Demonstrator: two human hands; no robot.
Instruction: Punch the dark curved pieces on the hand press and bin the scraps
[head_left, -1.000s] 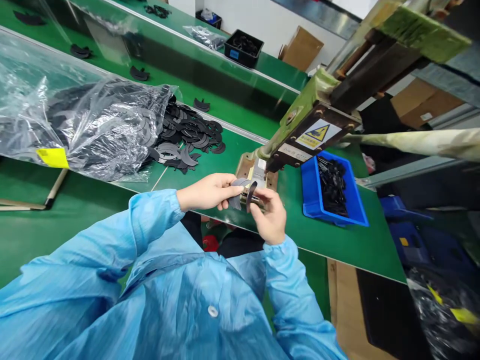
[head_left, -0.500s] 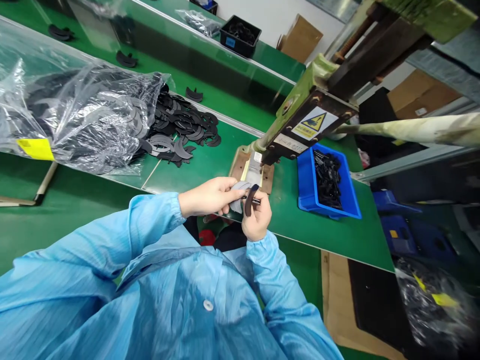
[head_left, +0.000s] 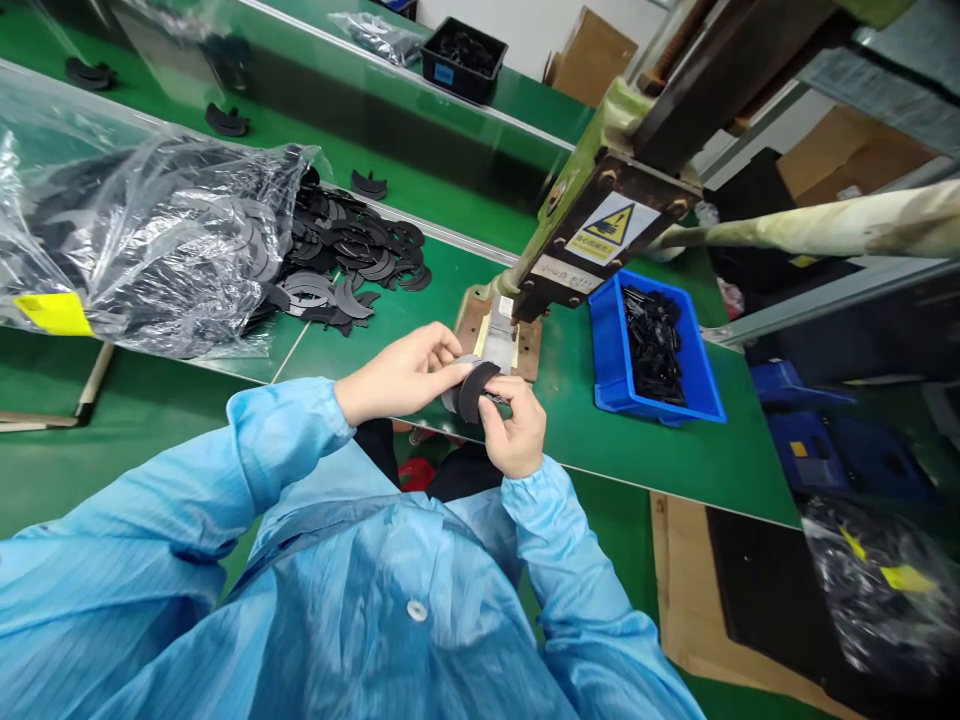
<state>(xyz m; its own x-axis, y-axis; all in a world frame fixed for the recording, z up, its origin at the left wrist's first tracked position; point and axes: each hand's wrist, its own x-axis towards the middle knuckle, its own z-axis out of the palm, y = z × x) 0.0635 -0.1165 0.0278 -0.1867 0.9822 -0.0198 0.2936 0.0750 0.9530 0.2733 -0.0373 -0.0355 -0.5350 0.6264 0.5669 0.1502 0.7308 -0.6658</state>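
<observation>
Both hands meet just before the press point(head_left: 600, 215): left hand point(head_left: 401, 378) and right hand point(head_left: 514, 430) pinch one black part point(head_left: 472, 390), fingers closed on it. Many parts point(head_left: 352, 260) lie unprocessed by the bag point(head_left: 135, 250); the blue bin point(head_left: 656, 350) looks partly filled.

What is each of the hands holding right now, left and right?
Left hand: closed on the grey flat pieces.
Right hand: closed, pinching the black curved piece.
</observation>
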